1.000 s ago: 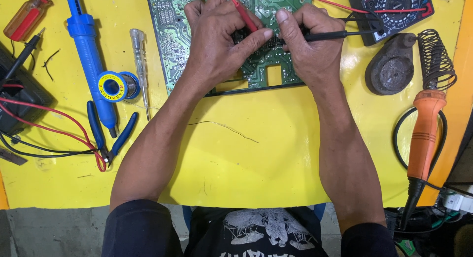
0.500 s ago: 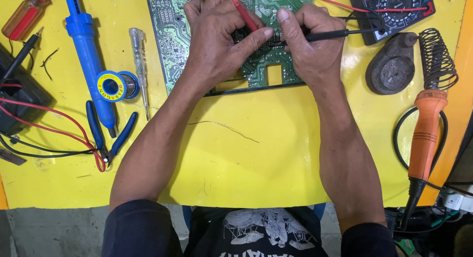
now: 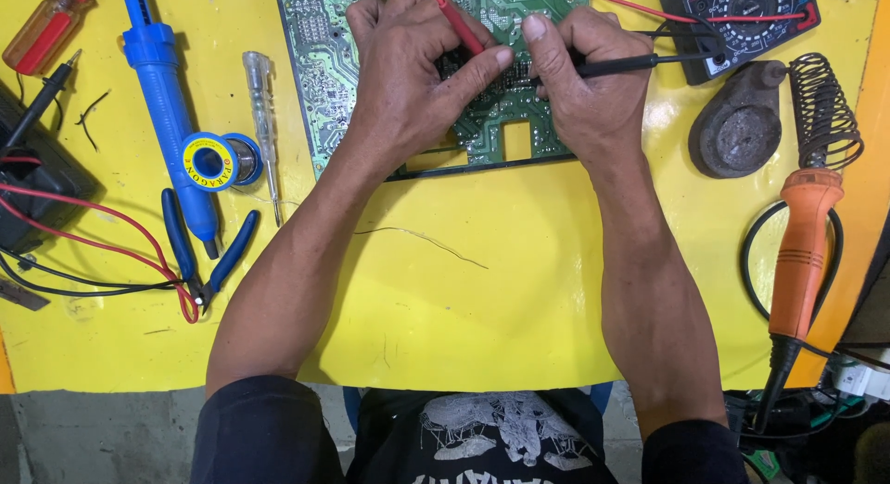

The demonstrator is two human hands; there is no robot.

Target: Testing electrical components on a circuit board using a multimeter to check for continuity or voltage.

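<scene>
Head view, looking down on a yellow table [image 3: 445, 299]. We see the left hand [image 3: 408, 71] closed around a red probe [image 3: 456, 25] and the right hand [image 3: 579, 76] pinching a black probe [image 3: 640, 65], both tips pressed down on the green circuit board [image 3: 320, 67] at the far edge of the table, where the 2 hands nearly touch. Red and black leads run from the probes to a multimeter [image 3: 742, 16] just right of the board.

Left of the board lie a tester screwdriver [image 3: 262, 113], a blue desoldering pump [image 3: 167, 104], a solder spool [image 3: 209, 159] and blue-handled cutters [image 3: 199, 257]. An orange soldering iron [image 3: 802, 252] rests in its coil stand [image 3: 820, 108] on the right.

We judge 2 risks. The probe tips stand close together among dense solder joints, so a small slip could bridge neighbouring pads or short the tips. The red lead is stretched across the board's corner, and a tug could shift the meter or pull a tip off its point.
</scene>
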